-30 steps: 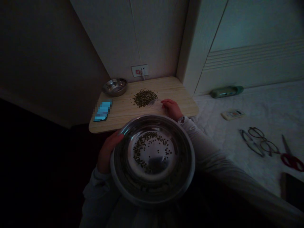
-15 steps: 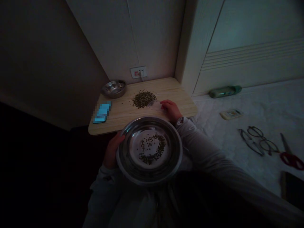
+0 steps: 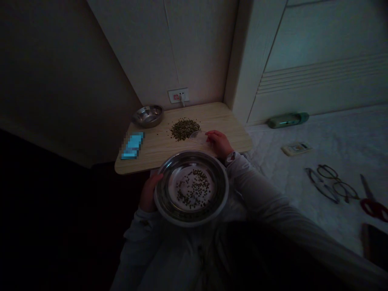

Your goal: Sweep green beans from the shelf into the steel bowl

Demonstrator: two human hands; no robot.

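My left hand [image 3: 150, 190] grips the left rim of a large steel bowl [image 3: 165, 210] held over my lap, with several small dark beans scattered in its bottom. My right hand [image 3: 218, 142] rests on the small wooden table [image 3: 157, 149], fingers closed on a small clear scoop-like thing [image 3: 197, 135] whose tip lies at the edge of a pile of beans [image 3: 184, 128]. The room is dim.
A small steel bowl [image 3: 147, 115] and a blue card [image 3: 132, 145] sit on the table's left. A wall socket [image 3: 178, 96] is behind. On the white bed to the right lie a green bottle [image 3: 287, 119], a remote [image 3: 296, 148], glasses [image 3: 329, 182] and red scissors [image 3: 372, 202].
The large bowl has dropped lower and away from the camera, and its beans have shifted and spread. My right hand has stayed beside the bean pile.
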